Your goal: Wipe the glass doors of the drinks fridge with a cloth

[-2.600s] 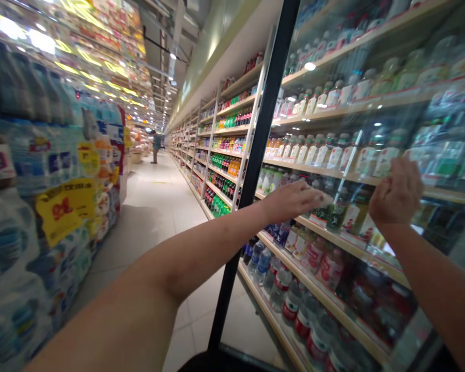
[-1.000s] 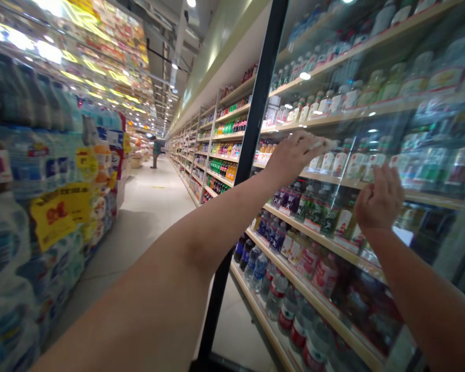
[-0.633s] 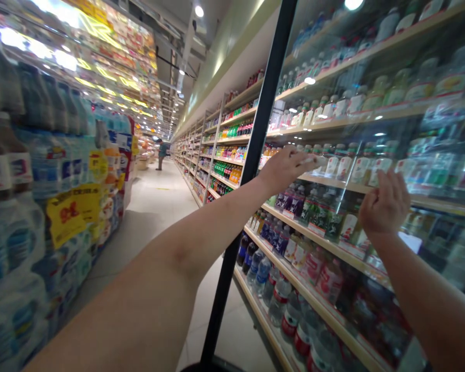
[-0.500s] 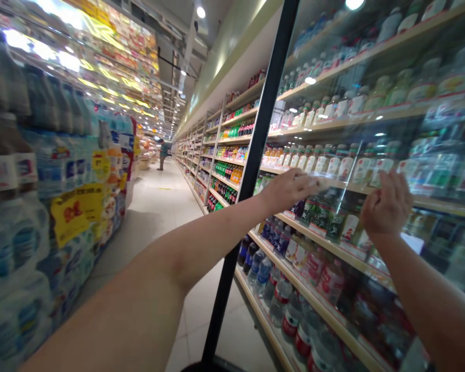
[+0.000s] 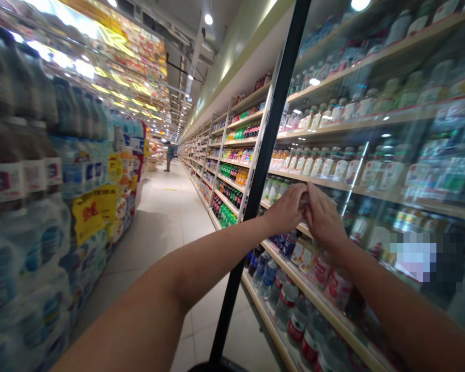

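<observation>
My left hand [image 5: 289, 209] and my right hand [image 5: 324, 217] meet in front of a glass door [image 5: 375, 170] with a black frame [image 5: 265, 155]. Their fingertips are pinched together on a small pale wipe [image 5: 304, 197], mostly hidden by the fingers. Behind the glass, wooden shelves [image 5: 329, 182] carry rows of bottled drinks [image 5: 325, 164]. Both forearms reach out from the lower edge of the view.
Shrink-wrapped packs of water bottles [image 5: 42, 206] with a yellow price sign [image 5: 95, 209] are stacked on the left. A tiled aisle [image 5: 166, 217] runs ahead between them and long drink shelves [image 5: 232, 155]. A person [image 5: 171, 155] stands far down the aisle.
My left hand slid down the glass from the upper shelf level. My right hand left the glass and moved left to join it. The two hands now touch.
</observation>
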A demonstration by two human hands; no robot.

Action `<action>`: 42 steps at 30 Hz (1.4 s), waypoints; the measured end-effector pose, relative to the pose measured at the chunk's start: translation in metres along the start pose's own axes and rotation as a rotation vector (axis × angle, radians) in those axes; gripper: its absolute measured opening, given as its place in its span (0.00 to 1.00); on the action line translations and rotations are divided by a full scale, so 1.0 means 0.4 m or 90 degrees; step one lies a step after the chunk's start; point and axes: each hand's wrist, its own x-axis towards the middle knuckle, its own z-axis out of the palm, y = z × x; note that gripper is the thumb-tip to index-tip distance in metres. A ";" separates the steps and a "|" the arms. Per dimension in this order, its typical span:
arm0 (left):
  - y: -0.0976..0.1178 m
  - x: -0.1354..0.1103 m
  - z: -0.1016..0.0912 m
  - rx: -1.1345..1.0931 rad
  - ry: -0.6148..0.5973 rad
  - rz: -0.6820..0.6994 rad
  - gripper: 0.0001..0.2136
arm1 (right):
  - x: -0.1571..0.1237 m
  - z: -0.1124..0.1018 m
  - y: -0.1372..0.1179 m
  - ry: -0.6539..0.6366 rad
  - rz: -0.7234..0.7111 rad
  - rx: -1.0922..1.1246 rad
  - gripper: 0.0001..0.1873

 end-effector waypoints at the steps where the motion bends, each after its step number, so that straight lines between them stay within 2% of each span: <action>1: 0.000 -0.006 -0.008 -0.032 0.030 -0.017 0.30 | -0.009 0.012 -0.007 -0.002 0.003 0.002 0.41; 3: -0.001 0.000 -0.032 -0.054 0.088 -0.038 0.27 | -0.033 0.029 -0.015 -0.015 -0.018 0.006 0.39; 5: -0.005 0.026 -0.055 -0.019 0.127 -0.047 0.24 | -0.056 0.036 -0.016 -0.038 -0.057 0.005 0.36; 8: -0.021 0.079 -0.066 0.110 0.103 -0.042 0.24 | -0.056 0.019 0.013 -0.097 -0.129 -0.001 0.30; 11: -0.044 0.103 -0.048 0.281 0.057 -0.042 0.24 | -0.006 -0.026 0.093 -0.115 -0.152 -0.040 0.25; 14: -0.062 0.090 -0.025 0.372 0.052 -0.019 0.26 | 0.047 -0.065 0.171 0.002 -0.049 -0.091 0.20; 17: -0.068 0.074 -0.017 0.391 0.054 -0.006 0.29 | 0.060 -0.073 0.192 0.116 0.046 -0.080 0.19; 20: -0.070 0.072 -0.018 0.389 0.043 -0.013 0.29 | 0.057 -0.072 0.199 0.114 0.058 -0.062 0.19; 23: -0.074 0.074 -0.019 0.399 0.026 -0.024 0.29 | 0.078 -0.089 0.263 0.086 0.046 -0.081 0.20; 25: -0.076 0.075 -0.018 0.418 0.017 -0.028 0.30 | 0.098 -0.105 0.320 0.137 0.103 -0.137 0.22; 27: -0.076 0.076 -0.017 0.439 0.003 -0.037 0.30 | 0.110 -0.114 0.350 0.191 0.159 -0.181 0.24; 29: -0.074 0.077 -0.018 0.456 -0.016 -0.051 0.31 | 0.111 -0.113 0.337 0.190 0.147 -0.170 0.24; 32: -0.070 0.078 -0.020 0.477 -0.037 -0.062 0.33 | 0.108 -0.108 0.291 0.115 0.038 -0.107 0.22; 34: -0.068 0.079 -0.022 0.483 -0.036 -0.060 0.32 | 0.113 -0.111 0.293 0.086 0.006 -0.102 0.23; 39: -0.064 0.079 -0.025 0.480 -0.037 -0.062 0.32 | 0.126 -0.132 0.359 0.201 0.152 -0.203 0.24; 42: -0.061 0.079 -0.026 0.480 -0.040 -0.064 0.32 | 0.120 -0.139 0.332 0.157 0.088 -0.148 0.22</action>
